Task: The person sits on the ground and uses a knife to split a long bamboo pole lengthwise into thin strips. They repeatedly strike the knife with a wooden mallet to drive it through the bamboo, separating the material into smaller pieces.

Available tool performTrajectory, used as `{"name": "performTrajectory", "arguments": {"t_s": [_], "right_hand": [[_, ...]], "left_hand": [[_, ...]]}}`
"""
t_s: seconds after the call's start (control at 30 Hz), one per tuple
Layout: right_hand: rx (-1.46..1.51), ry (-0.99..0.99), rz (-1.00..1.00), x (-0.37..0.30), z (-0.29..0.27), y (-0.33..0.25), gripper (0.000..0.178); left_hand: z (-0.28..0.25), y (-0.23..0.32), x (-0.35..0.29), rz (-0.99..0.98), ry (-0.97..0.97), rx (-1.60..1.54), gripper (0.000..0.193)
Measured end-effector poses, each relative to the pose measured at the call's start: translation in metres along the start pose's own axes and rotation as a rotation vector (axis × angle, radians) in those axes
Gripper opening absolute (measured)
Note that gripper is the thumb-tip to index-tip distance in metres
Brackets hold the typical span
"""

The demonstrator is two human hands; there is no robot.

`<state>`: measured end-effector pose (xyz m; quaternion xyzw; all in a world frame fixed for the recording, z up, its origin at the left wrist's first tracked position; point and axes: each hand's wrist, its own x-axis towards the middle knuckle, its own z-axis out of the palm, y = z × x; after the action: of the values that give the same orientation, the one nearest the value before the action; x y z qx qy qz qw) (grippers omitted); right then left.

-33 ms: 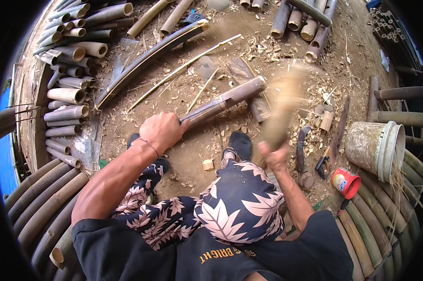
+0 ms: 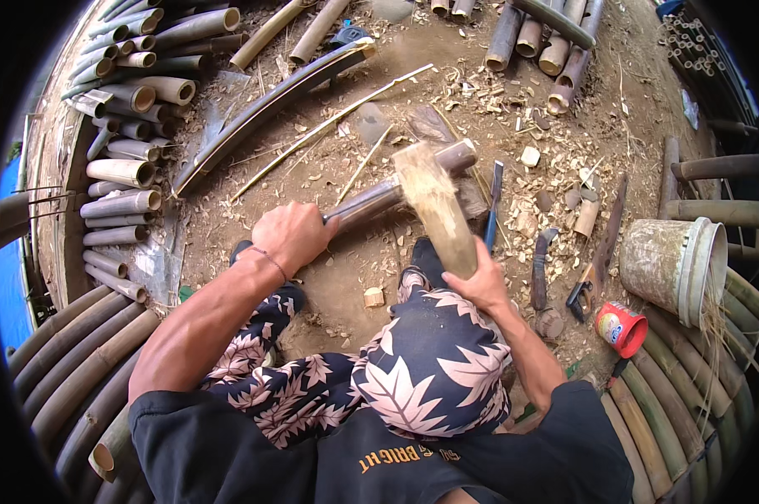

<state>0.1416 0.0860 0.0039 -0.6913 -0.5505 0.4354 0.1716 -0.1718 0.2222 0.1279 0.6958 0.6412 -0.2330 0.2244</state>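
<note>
Pale wood shavings litter the brown earth ground (image 2: 337, 328) of a bamboo work area, where a worker in a black short-sleeved shirt (image 2: 253, 462) and dark trousers with pale leaf prints leans over bent knees. Rows of greyish-brown bamboo poles (image 2: 81, 357) curve along the lower left, below a stack of cut hollow bamboo tubes (image 2: 119, 172). A long, dark split bamboo length (image 2: 266, 105) lies at an angle beyond the worker's left hand. Nearer, a brown round bamboo tube (image 2: 375, 202) slants across the centre in front of the worker, its far end over a dark wooden block (image 2: 472, 197). At right sits a tilted, dirt-stained whitish bucket (image 2: 661, 260). The right hand (image 2: 484, 281) grasps the lower end of a pale wooden mallet (image 2: 438, 210) with a frayed head, which crosses over the tube; whether they touch cannot be told. The left hand (image 2: 287, 239) is clenched at the tube's near end, apparently around a slim dark shaft (image 2: 346, 210) running along it. A blue-handled chisel (image 2: 490, 231) is just right of the mallet. A red can (image 2: 612, 323) leans near the bucket, and a small pale wood chunk (image 2: 373, 296) lies between the worker's feet.
</note>
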Motion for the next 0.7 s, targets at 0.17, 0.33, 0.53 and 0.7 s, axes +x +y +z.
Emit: {"name": "performTrajectory", "arguments": {"t_s": [0.17,0.33,0.53,0.7], "right_hand": [[0.351,0.401,-0.247,0.005,-0.053,-0.022,0.09],[0.531,0.534,-0.388,-0.001,-0.147,-0.062,0.082],[0.344,0.538,-0.534,-0.036,-0.242,-0.127,0.066],[0.231,0.484,-0.658,-0.055,-0.301,-0.215,0.064]], "left_hand": [[-0.023,0.017,0.003,0.062,-0.023,0.077,0.05],[-0.102,0.043,-0.023,0.133,-0.084,0.139,0.061],[-0.183,0.015,-0.125,0.063,0.416,-0.166,0.064],[-0.131,0.015,-0.128,0.055,0.645,-0.613,0.059]]}}
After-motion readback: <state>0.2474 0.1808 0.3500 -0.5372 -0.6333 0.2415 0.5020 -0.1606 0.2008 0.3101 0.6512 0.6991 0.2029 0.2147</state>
